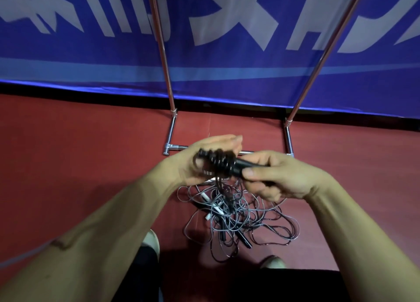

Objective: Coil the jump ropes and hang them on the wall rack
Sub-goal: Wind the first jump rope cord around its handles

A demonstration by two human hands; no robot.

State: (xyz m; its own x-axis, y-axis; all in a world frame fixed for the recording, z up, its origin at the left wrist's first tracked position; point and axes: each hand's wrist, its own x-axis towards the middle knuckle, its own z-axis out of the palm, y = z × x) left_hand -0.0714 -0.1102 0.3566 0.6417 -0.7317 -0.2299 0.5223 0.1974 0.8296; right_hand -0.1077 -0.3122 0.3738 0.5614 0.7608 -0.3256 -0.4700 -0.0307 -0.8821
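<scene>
Mid-frame, the right hand (279, 176) has a tight grip on the black plastic rope handle (244, 162), a steady spool for the black cord coil (221, 163). The blurred left hand (216, 144) cups it, grip unclear. Tangled grey jump ropes (236, 211) wait on the red floor (68, 154) below.

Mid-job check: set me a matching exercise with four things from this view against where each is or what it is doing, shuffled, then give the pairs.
Things:
1. right hand
2. left hand
3. tangled ropes
4. metal rack

States:
A. lies heaped on the red floor
B. stands in front of the blue banner
C. grips the black handle
D. fingers straight, palm against the wound cord

Pairs: 1-C; 2-D; 3-A; 4-B
</scene>
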